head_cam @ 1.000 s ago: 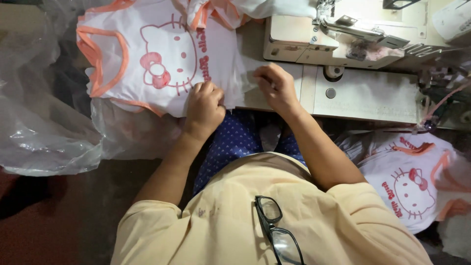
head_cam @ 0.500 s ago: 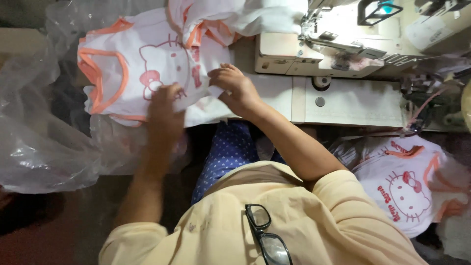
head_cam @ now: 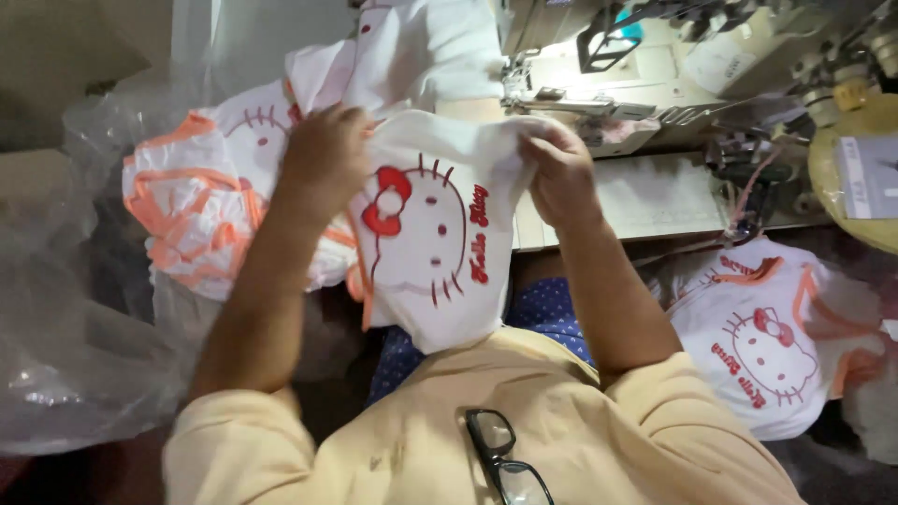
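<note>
Garment (head_cam: 435, 252) hangs between both grips, long axis downward toward lap; left hand (head_cam: 323, 154) and right hand (head_cam: 559, 173) each pinch a top corner.

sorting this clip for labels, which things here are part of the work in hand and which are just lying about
In hand:
left hand
right hand
white printed garment, held by both
sewing machine

Lying about:
stack of garments
plastic bag
garment at right
glasses
</note>
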